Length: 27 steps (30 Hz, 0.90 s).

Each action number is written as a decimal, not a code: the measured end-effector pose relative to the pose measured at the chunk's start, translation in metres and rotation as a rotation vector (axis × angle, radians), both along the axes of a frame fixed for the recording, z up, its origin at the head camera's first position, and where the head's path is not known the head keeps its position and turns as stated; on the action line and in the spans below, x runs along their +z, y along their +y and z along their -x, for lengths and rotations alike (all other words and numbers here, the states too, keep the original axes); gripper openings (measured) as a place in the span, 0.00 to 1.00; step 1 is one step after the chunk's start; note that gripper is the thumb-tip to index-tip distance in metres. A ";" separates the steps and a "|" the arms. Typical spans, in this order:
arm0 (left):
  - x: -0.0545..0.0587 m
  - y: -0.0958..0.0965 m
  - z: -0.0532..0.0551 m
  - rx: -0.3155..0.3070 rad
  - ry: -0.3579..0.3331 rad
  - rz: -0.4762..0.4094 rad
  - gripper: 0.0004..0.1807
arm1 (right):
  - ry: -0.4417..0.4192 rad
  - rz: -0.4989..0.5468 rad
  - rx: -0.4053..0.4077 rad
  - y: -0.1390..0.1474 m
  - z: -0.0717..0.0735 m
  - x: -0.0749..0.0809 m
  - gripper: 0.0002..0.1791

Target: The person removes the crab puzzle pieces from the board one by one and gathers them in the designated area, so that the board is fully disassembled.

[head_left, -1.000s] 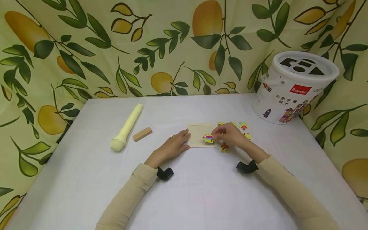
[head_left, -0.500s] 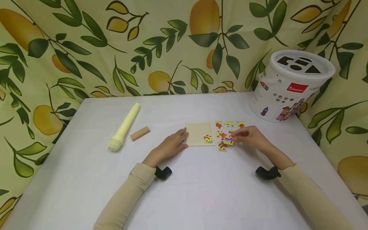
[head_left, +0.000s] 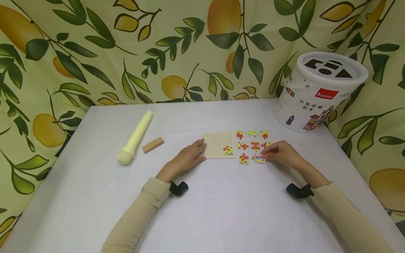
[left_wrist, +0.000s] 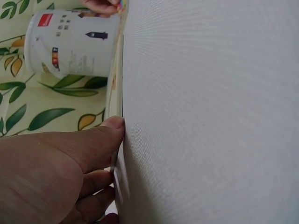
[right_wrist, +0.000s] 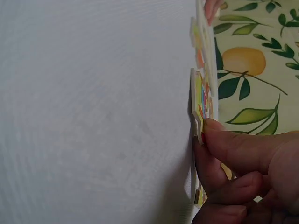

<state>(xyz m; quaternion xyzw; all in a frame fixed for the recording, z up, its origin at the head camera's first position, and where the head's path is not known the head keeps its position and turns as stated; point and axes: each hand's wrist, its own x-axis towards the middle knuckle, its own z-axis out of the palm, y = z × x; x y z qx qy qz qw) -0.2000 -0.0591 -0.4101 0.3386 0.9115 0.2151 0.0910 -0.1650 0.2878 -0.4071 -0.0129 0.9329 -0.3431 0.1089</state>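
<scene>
My right hand (head_left: 281, 153) pinches a rainbow-striped jigsaw piece (head_left: 259, 159) between thumb and forefinger, at the front row of loose pieces. In the right wrist view the piece (right_wrist: 199, 95) lies flat, close over the white table, gripped at its near end. My left hand (head_left: 188, 158) rests against the left edge of a square wooden puzzle tray (head_left: 216, 142), its thumb at the front corner. One red and yellow piece (head_left: 227, 151) sits in the tray's front right corner. Several other jigsaw pieces (head_left: 255, 146) lie in rows right of the tray.
A wooden block (head_left: 153, 144) and a pale yellow club-shaped object (head_left: 135, 138) lie on the left of the table. At the back right stands a white lidded bucket (head_left: 316, 95). Behind the table hangs a fruit-patterned cloth (head_left: 186, 52).
My right hand has carried the rainbow-striped piece from over the tray to the right, down to the front row of loose pieces. The left hand stays at the tray's edge.
</scene>
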 end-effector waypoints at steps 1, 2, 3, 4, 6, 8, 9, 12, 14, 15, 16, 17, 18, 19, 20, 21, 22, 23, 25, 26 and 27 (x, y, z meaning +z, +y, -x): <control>0.000 0.000 0.000 -0.001 0.003 -0.004 0.29 | 0.002 -0.009 -0.005 -0.001 0.000 0.000 0.08; 0.001 0.000 0.000 -0.001 0.004 -0.005 0.29 | 0.005 -0.019 -0.006 -0.002 0.000 -0.001 0.07; 0.001 0.000 0.000 0.000 0.003 -0.006 0.29 | 0.007 -0.026 -0.009 -0.002 0.000 0.000 0.07; 0.000 0.000 0.000 0.001 0.002 -0.006 0.29 | 0.010 -0.032 -0.008 -0.003 0.000 -0.001 0.07; 0.000 0.000 0.001 0.002 0.002 -0.004 0.29 | 0.016 -0.039 -0.007 -0.004 0.000 -0.001 0.06; 0.000 0.000 0.000 0.003 0.003 -0.003 0.29 | 0.024 -0.043 0.000 -0.005 0.000 -0.001 0.06; 0.000 0.000 0.000 0.002 0.004 -0.001 0.29 | 0.026 -0.045 0.001 -0.005 0.000 -0.001 0.05; -0.001 0.000 0.001 -0.001 0.009 0.001 0.29 | 0.039 -0.055 0.014 -0.005 0.000 -0.001 0.06; 0.000 0.000 0.001 0.002 0.014 0.002 0.29 | 0.050 -0.055 0.014 -0.007 0.002 0.002 0.08; 0.001 0.000 0.001 0.005 0.015 0.004 0.29 | 0.058 -0.057 0.012 -0.009 0.003 0.003 0.09; 0.001 0.000 0.002 0.007 0.016 0.004 0.29 | 0.075 -0.056 0.025 -0.011 0.005 0.004 0.10; 0.001 0.000 0.002 0.009 0.015 0.003 0.29 | 0.088 -0.054 0.034 -0.015 0.007 0.006 0.12; 0.001 0.000 0.002 0.012 0.014 0.003 0.29 | 0.098 -0.053 0.045 -0.019 0.009 0.008 0.13; 0.001 0.000 0.001 0.014 0.009 -0.002 0.29 | 0.106 -0.047 0.061 -0.024 0.011 0.010 0.14; 0.001 0.000 0.001 0.016 0.004 -0.002 0.30 | 0.118 -0.041 0.085 -0.029 0.014 0.012 0.15; 0.001 0.000 0.001 0.016 -0.001 0.001 0.30 | 0.125 -0.033 0.111 -0.035 0.016 0.013 0.15; 0.001 0.000 0.000 0.015 -0.003 -0.002 0.30 | 0.131 -0.028 0.136 -0.041 0.019 0.014 0.16; 0.001 0.001 0.000 0.016 -0.006 -0.003 0.30 | 0.128 -0.023 0.156 -0.047 0.022 0.015 0.17; 0.000 0.001 -0.001 0.017 -0.008 0.000 0.30 | 0.129 -0.014 0.206 -0.058 0.027 0.016 0.18; 0.000 0.002 -0.001 0.017 -0.007 0.002 0.30 | 0.126 -0.009 0.230 -0.064 0.030 0.015 0.18; 0.000 0.002 -0.001 0.017 -0.007 0.001 0.30 | 0.122 -0.008 0.254 -0.069 0.032 0.015 0.19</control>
